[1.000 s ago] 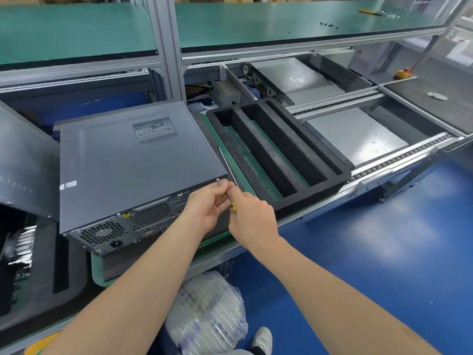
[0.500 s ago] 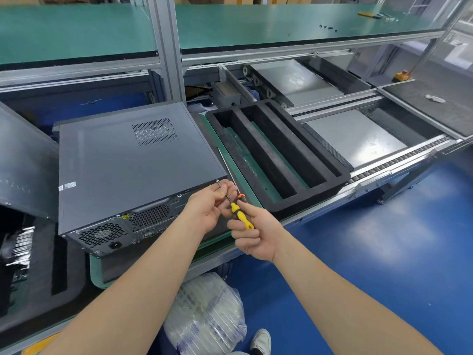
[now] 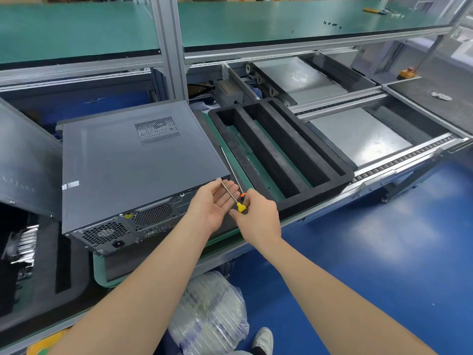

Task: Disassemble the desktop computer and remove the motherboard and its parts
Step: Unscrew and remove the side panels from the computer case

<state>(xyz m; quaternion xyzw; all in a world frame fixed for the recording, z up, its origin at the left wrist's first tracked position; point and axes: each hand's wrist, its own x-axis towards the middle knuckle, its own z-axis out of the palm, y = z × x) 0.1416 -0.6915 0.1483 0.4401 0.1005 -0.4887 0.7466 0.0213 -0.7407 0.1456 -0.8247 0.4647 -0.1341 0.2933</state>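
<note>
The computer lies flat on the bench, lid on, rear panel toward me. My right hand grips the yellow handle of the screwdriver. My left hand is open, palm up, with the shaft resting across its fingers.

Risk: a loosened screw, if one clings to the tip, could roll off my palm and drop to the blue floor. I cannot tell whether one is there.

The bench is green-matted. A black foam tray sits just right of the computer
</note>
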